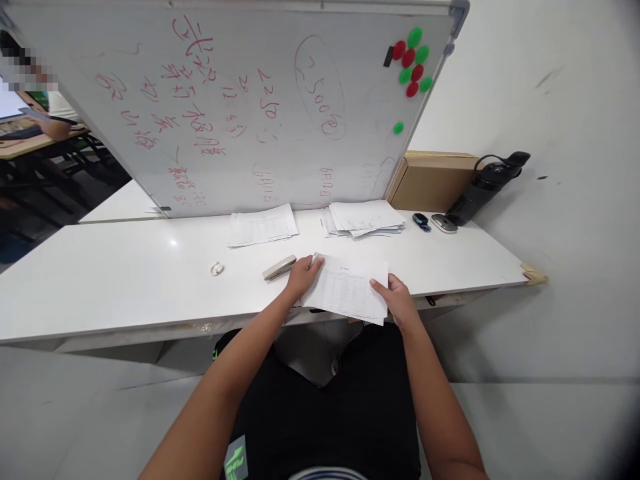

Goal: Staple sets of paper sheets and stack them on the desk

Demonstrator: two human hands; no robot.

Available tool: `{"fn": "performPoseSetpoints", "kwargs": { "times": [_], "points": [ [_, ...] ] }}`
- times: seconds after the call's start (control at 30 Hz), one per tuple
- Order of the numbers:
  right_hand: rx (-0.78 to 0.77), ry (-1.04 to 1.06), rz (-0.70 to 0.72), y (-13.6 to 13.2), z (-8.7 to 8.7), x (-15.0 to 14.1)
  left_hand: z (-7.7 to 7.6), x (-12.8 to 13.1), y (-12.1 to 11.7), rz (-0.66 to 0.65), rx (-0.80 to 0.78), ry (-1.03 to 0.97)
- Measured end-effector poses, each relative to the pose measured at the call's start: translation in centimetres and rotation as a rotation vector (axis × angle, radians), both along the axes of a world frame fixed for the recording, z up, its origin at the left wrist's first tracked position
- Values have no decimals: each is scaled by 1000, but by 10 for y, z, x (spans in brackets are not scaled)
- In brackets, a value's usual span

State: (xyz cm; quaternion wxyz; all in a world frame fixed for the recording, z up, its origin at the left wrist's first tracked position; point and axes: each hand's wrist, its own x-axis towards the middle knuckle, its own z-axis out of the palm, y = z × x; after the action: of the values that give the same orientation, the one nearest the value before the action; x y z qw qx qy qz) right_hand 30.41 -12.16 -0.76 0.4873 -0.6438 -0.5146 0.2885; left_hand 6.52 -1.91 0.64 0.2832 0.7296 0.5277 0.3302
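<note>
A printed sheaf of paper with a table on it lies at the near edge of the white table. My left hand grips its upper left corner and my right hand holds its right edge. A beige stapler lies just left of my left hand. A small metal object sits further left on the tabletop.
Two paper stacks lie at the back, under a leaning whiteboard with red writing and magnets. A cardboard box, black bottle, mouse and dark small object sit at the back right. Another person sits far left.
</note>
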Motion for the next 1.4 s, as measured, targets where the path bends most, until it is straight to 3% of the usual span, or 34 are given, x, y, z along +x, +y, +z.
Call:
{"fn": "performPoseSetpoints", "kwargs": {
  "times": [0.13,0.27,0.33,0.47,0.57,0.77,0.97,1.17,1.4],
  "points": [
    [-107,516,96,-5,11,-8,2,0,-3,29,-11,-77],
    [-172,631,148,1,22,-15,4,-2,-7,27,-27,-203],
    [-129,588,77,6,29,-15,5,-2,-8,30,-47,-251],
    [138,324,-234,15,46,-12,6,-3,-8,41,-81,-245],
    [229,180,-312,19,54,-13,7,-4,-7,34,-82,-222],
    [143,279,-242,24,37,-21,11,-3,-11,-24,-81,-156],
    [202,421,-210,30,14,-20,14,-4,-17,-47,-73,-187],
    [119,365,-171,21,17,-21,14,-9,-22,-155,-132,-242],
    [-38,204,-133,2,26,-25,21,4,-39,-161,73,208]
  ]
}}
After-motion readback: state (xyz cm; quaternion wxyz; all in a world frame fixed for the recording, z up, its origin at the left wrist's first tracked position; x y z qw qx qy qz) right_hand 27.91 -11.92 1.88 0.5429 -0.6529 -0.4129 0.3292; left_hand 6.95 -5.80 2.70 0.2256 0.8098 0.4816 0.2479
